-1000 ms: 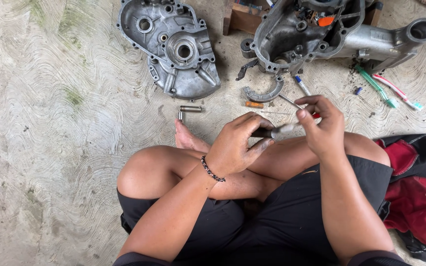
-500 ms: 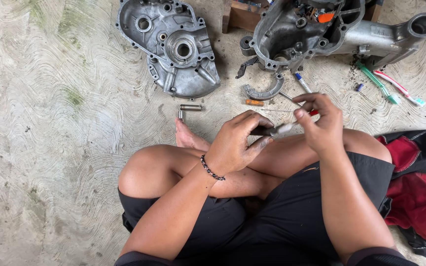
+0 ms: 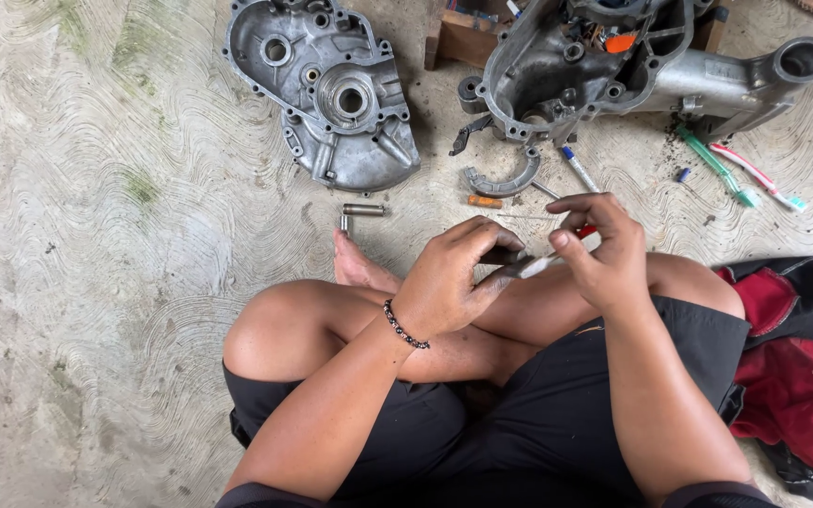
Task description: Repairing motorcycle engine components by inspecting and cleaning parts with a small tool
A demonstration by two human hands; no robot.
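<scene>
Swirl-patterned concrete floor, person seated cross-legged. Left hand (image 3: 454, 277) pinches a small dark metal part (image 3: 503, 256) above the knees; right hand (image 3: 599, 249) grips a slim red-handled tool (image 3: 557, 256) against it. Part likely rigid, light, greasy: hold by its edges. Engine case cover (image 3: 336, 89) lies beyond.

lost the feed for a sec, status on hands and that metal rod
Left hand and right hand both gripping the metal rod over the lap. Nothing blocking; engine cover lies ahead.
</scene>
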